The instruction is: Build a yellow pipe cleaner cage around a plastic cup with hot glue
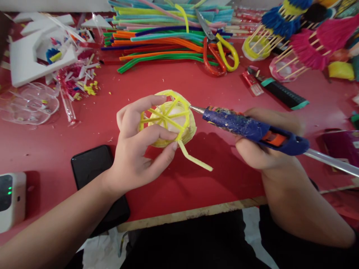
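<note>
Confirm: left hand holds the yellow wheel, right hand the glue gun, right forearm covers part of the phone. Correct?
Not quite: in the head view, the left forearm covers part of the phone. The left hand does hold the yellow wheel, the right hand the glue gun.

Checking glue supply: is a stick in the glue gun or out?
Partly in: a translucent stick juts from the rear of the blue glue gun. Cannot tell how much is inside.
</note>
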Tool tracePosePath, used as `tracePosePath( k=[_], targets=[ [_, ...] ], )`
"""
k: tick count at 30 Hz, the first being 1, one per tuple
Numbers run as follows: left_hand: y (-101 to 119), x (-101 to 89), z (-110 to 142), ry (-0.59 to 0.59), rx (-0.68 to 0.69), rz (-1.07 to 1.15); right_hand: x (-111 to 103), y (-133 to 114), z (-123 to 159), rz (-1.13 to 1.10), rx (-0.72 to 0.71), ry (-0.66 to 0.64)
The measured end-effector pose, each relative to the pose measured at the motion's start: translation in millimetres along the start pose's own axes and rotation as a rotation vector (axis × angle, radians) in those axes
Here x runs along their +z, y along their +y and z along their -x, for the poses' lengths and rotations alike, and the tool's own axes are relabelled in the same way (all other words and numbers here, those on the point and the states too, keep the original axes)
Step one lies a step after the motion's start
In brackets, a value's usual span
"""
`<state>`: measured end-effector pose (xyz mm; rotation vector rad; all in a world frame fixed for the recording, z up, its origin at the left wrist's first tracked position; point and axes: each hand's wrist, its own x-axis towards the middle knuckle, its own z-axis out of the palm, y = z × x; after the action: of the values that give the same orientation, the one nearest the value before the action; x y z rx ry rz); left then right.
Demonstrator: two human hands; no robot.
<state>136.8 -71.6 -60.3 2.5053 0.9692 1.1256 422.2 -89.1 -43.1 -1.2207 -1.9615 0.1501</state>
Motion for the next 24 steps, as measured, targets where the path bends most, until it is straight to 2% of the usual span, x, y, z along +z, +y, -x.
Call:
tracePosePath(
  k=[5, 10, 17, 19, 24],
  targets=[
    [0.1, -1.7, -0.6, -0.004, 0.007, -0.007, 0.8, -0.4, -0.6, 0.022, -0.006, 0.008],
    [0.5, -1.1, 0.7, -0.013, -0.010, -0.014, 3.1, 0.9, -0.2, 0.066, -0.087, 0.047],
    [7.8, -0.7, -0.1, 0.009, -0.109, -0.024, 1.8, 3.5, -0.4, 0.097, -0.153, 0.043],
    [9.0, -1.2, -0.2, 0.005, -0.148, -0.028, 1.3, 5.2, -0.9, 0.094, -0.161, 0.039],
    [7.6, -1.5, 0.4, 0.026, -0.135, -0.047, 1.1, 10.0, -1.5, 0.092, -0.133, 0.068]
  ],
)
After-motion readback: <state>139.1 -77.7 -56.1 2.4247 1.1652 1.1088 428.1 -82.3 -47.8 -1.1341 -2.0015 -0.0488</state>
